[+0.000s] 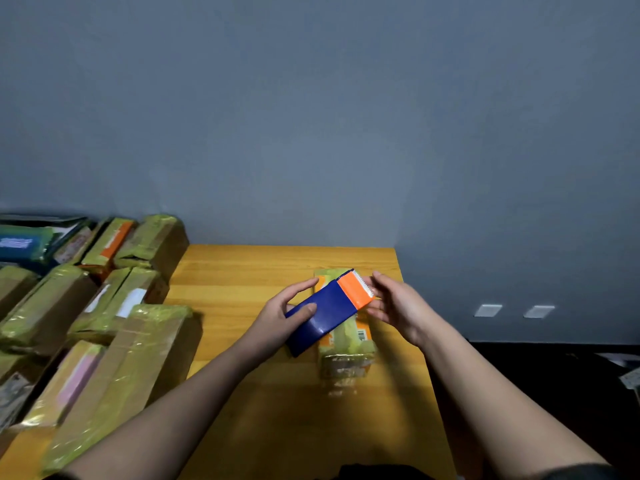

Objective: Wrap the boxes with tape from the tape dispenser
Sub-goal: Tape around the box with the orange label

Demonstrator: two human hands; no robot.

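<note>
Wrapped boxes (104, 306) crowd table's (242, 271) left; middle, right, near edge seemingly free.

Both bare forearms extend forward and converge toward the centre. The left hand (277, 315) is curled in a grip, thumb on top, fingers extended behind. The right hand (394, 306) is held palm inward, fingers relaxed and slightly spread.
</note>
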